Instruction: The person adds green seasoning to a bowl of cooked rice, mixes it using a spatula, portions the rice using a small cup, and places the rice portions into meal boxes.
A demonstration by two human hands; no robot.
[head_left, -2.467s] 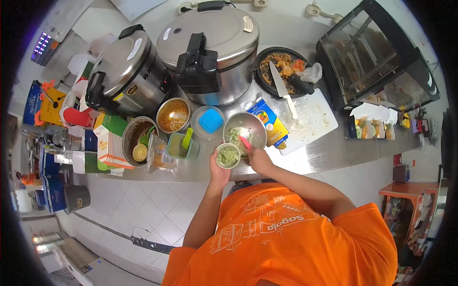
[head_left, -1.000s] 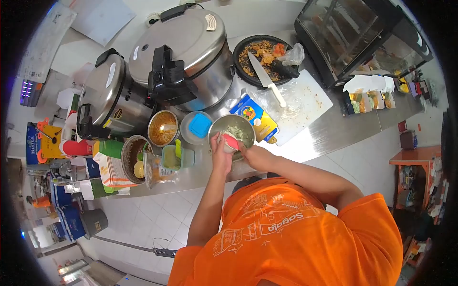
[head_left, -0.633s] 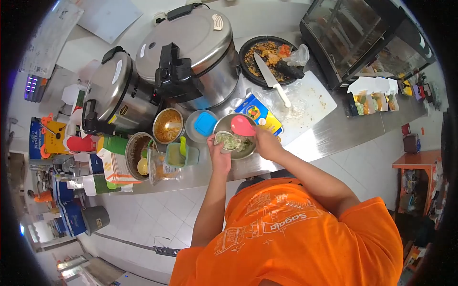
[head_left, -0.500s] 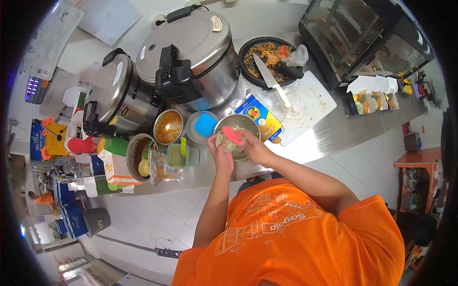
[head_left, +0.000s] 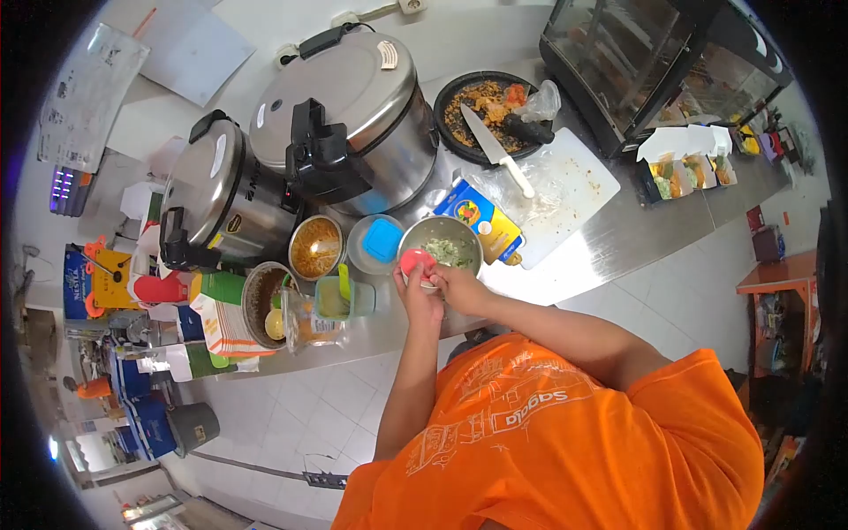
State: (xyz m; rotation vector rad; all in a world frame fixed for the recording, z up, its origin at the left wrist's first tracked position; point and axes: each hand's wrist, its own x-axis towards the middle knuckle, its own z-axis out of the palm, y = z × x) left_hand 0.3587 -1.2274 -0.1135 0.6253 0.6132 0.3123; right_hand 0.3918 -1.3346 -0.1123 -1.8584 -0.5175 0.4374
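My left hand (head_left: 419, 299) is closed round a small pale bowl (head_left: 429, 285), which is mostly hidden by my fingers. In my right hand (head_left: 461, 290) is a small red utensil (head_left: 413, 260) with a rounded, spoon-like end; its exact kind is unclear. Its rounded end lies over the small bowl. Both hands are at the near rim of a metal mixing bowl (head_left: 405, 237), which holds chopped green and white vegetables (head_left: 450, 251). Beside that bowl stand a clear tub with a blue lid (head_left: 382, 239) and a blue and yellow packet (head_left: 484, 221).
Two large rice cookers (head_left: 353, 97) (head_left: 212, 177) stand behind. A knife (head_left: 497, 150) rests across a black stone mortar (head_left: 442, 132) near a white cutting board (head_left: 574, 190). Left are a bowl of orange food (head_left: 316, 247) and a green-spooned tub (head_left: 360, 300). Open food boxes (head_left: 685, 172) are right.
Both hands have moved toward me, from above the metal bowl to its near rim. The vegetables inside now show. The red utensil has turned and its rounded face shows.
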